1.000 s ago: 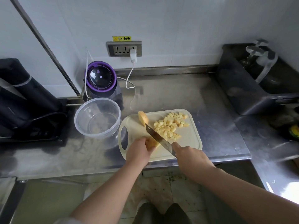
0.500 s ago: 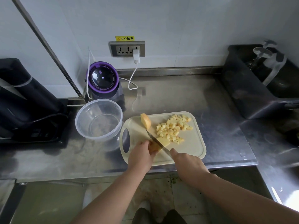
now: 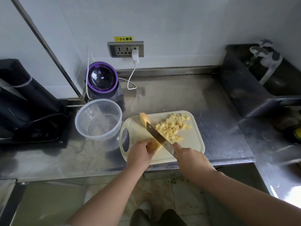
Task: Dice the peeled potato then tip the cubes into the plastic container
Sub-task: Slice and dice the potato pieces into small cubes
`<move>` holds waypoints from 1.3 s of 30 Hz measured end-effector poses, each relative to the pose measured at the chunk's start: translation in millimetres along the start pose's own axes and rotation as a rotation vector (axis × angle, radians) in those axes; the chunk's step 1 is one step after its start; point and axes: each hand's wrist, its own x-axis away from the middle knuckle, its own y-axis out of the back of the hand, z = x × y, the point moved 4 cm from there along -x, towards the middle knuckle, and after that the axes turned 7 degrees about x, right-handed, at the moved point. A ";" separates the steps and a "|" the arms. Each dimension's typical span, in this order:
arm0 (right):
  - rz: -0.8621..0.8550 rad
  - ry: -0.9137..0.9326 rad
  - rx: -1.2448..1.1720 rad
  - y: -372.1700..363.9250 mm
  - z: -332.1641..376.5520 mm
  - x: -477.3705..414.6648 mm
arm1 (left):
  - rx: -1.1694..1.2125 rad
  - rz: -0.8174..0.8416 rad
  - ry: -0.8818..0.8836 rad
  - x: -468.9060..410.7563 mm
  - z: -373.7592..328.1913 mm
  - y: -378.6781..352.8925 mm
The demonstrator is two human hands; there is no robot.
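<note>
Hands: left hand [image 3: 140, 152] grips the potato piece [image 3: 154, 146] at 6 o'clock on the cutting board [image 3: 193, 145]; right hand [image 3: 189, 158] clenches the knife [image 3: 158, 138] handle; cubes [image 3: 172, 128] heaped at 2 o'clock. I judge potato firm, wet, slippery: hold by the flanks, fingertips tucked.

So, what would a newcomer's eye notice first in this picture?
The knife in the right hand slants across the cutting board beside the potato piece that the left hand holds. Right of the blade lies a pile of yellow cubes; left of the board stands the clear plastic container.
</note>
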 end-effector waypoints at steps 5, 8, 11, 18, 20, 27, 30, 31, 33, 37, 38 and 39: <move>0.016 0.010 0.030 1.9 2.4 6.7 | -0.001 -0.011 0.019 -0.4 2.1 -0.7; 0.037 0.025 0.019 -0.9 4.8 8.6 | -0.004 -0.029 0.023 -0.1 2.0 -1.1; 0.039 0.026 0.040 -0.2 6.3 8.3 | -0.001 -0.039 0.025 -0.3 2.2 -1.1; 0.037 0.058 0.094 -8.0 12.0 1.4 | -0.030 -0.055 0.031 -0.3 2.1 -3.0; 0.045 0.062 0.111 -12.3 13.8 -6.4 | -0.036 -0.051 0.034 -0.6 2.2 -3.5; 0.077 0.042 0.066 -19.9 11.2 -16.9 | -0.027 -0.034 0.046 -0.1 2.4 -3.4; 0.049 0.011 -0.015 -14.7 5.6 -13.5 | -0.009 -0.023 0.039 1.1 1.1 -1.1; 0.028 0.009 -0.026 -11.9 5.1 -11.3 | 0.001 -0.018 0.034 1.2 0.9 -0.6; -0.003 0.013 -0.024 -7.7 5.3 -6.0 | 0.045 -0.008 0.034 1.9 1.5 -0.3; 0.002 0.038 0.002 -4.5 8.0 3.1 | 0.082 -0.035 0.048 5.8 3.2 0.6; 0.013 0.039 0.006 -4.9 8.7 4.9 | 0.080 -0.045 0.049 6.2 3.3 0.7; 0.020 0.040 0.008 -5.3 9.5 6.6 | 0.077 -0.049 0.050 6.3 3.6 0.5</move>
